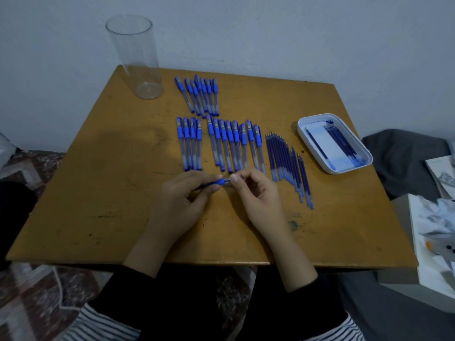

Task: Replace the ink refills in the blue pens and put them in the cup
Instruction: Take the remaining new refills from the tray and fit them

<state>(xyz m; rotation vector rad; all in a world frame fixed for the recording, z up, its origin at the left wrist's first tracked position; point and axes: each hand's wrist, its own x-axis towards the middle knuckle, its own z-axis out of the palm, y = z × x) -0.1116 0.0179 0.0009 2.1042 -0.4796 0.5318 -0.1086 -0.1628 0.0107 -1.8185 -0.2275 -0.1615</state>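
Held pen: a blue pen [213, 183] lies about level just above the near middle of the surface, between the two hands, with its blue grip and silvery tip towards the right.
Left hand: the left hand [183, 201] has its fingers [208, 191] curled round the barrel, clamped on it.
Right hand: the right hand [256, 193] pinches the tip end between thumb and forefinger; its other fingers [250, 174] are loosely curled above.
Near row of pens: just beyond the hands, a set of four pens [189, 143] and a longer set [234, 146] lie side by side, blue grips at the far end.
Far pens: a tighter bunch [200, 96] lies further back, near the middle of the far edge.
Loose refills: a row of thin blue refills [286, 163] lies just right of the near row, stepping nearer towards the right.
Tray: a white tray [336, 171] sits right of the refills, with more dark blue refills [341, 141] inside.
Cup: a tall clear cup [138, 57] stands upright at the far left corner, well apart from the pens.
Surface: a worn yellow-brown surface [98, 193], scuffed and ink-marked.
Around: a pale wall behind, grey cloth [403, 158] and papers [433, 232] on the right, striped cuffs at the bottom edge.
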